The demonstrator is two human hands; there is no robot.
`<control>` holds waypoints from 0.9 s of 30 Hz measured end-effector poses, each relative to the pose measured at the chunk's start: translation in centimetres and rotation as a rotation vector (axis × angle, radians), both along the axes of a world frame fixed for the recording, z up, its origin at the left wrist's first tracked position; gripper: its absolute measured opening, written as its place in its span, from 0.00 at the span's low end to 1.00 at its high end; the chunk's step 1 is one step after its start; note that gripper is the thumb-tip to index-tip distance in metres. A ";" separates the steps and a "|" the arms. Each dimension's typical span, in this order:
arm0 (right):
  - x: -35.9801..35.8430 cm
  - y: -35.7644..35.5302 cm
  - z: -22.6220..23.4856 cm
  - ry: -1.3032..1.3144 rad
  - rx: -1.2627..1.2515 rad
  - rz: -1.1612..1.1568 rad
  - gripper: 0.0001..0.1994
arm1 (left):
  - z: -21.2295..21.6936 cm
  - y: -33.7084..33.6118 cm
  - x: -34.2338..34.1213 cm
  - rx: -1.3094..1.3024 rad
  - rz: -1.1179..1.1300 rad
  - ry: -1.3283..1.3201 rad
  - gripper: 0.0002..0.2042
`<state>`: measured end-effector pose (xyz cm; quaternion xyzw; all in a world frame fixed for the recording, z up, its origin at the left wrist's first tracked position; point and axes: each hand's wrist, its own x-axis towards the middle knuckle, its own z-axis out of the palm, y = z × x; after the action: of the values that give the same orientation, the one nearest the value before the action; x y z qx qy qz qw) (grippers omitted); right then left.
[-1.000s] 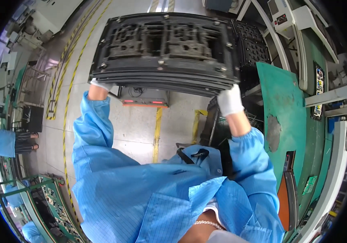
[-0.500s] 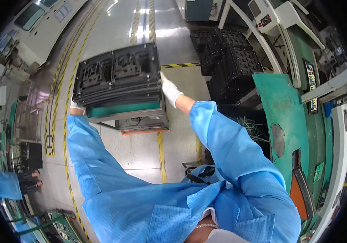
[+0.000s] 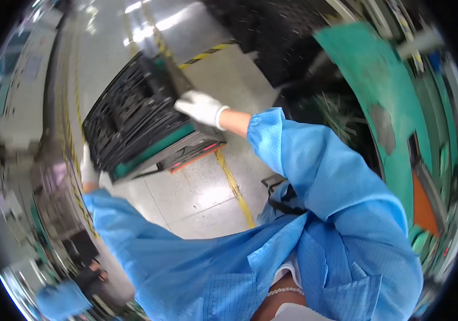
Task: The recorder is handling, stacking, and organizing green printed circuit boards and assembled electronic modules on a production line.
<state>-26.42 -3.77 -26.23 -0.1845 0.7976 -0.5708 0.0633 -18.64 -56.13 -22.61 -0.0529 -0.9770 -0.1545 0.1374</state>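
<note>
**Head view: stack of black trays gripped at both ends over a low cart**

Nearest the lens, blue smock sleeves (image 3: 314,203) reaching forward from the lower edge; pale bead necklace (image 3: 285,291) just under the collar; dark strap or clip (image 3: 282,195) hanging at the smock front.

Further out, left hand (image 3: 87,170) in a white glove, fingers closed on the near-left edge of the black tray stack (image 3: 132,117); only part of that glove visible, so depth of the hold hard to judge. Right hand (image 3: 199,107), also white-gloved, clamped over the far-right corner of the same stack, fingers curled on top of the rim. Opposite-end grip probably chosen to keep the wide, ribbed stack from sliding apart. Stack tilted in the picture, lying on or just above a green plate (image 3: 151,152) atop a grey cart (image 3: 186,150) with a red-orange strip along its lower side; contact between stack and plate likely, not certain because of motion blur.

Beyond, polished grey floor (image 3: 197,192) with a yellow line (image 3: 234,187) running under the cart, and yellow-black hazard tape (image 3: 207,53) farther off. More dark trays (image 3: 271,37) piled behind; green-topped workbench (image 3: 384,91) curving along the right; blurred machinery (image 3: 20,160) on the left; another person's blue sleeve (image 3: 60,299) at lower left.
</note>
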 end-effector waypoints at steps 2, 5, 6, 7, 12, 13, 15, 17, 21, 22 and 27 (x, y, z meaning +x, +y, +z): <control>1.9 0.5 -2.7 0.380 0.238 0.287 0.16 | 2.0 -0.9 0.6 1.090 0.498 -0.170 0.22; 8.5 6.7 -0.6 -0.005 0.328 0.471 0.23 | 4.8 0.4 -0.9 0.487 0.598 0.187 0.20; 10.0 9.2 0.1 -0.054 0.395 0.587 0.24 | 5.9 1.0 -1.8 0.316 0.554 0.265 0.21; 11.8 11.7 0.3 -0.031 0.410 0.598 0.27 | 7.8 5.2 -2.5 0.349 0.495 0.334 0.22; 19.3 21.8 4.3 0.182 0.769 0.245 0.18 | 16.2 28.5 -7.3 0.288 -0.150 0.374 0.22; 20.6 23.4 5.8 0.084 0.763 0.196 0.19 | 17.0 34.2 -6.5 0.288 -0.264 0.329 0.21; 23.9 26.6 6.5 0.114 0.714 0.044 0.18 | 18.2 43.1 -4.4 0.225 -0.464 0.183 0.21; 26.7 28.0 6.0 0.052 0.685 -0.095 0.17 | 17.2 50.1 -3.2 0.186 -0.618 -0.001 0.21; 33.1 29.6 2.5 -0.121 0.514 -0.269 0.17 | 14.6 61.3 -1.4 -0.011 -1.062 -0.096 0.23; 34.5 29.1 1.7 -0.171 0.525 -0.272 0.17 | 13.7 63.5 -1.4 -0.015 -1.183 -0.090 0.23; 37.2 27.8 0.2 -0.154 0.507 -0.263 0.16 | 11.8 72.3 1.2 0.113 -1.437 -0.108 0.18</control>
<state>10.77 23.98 -26.06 -0.0140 0.9247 -0.3690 0.0932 -17.41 16.15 -10.80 -0.6675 -0.6967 -0.2591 -0.0441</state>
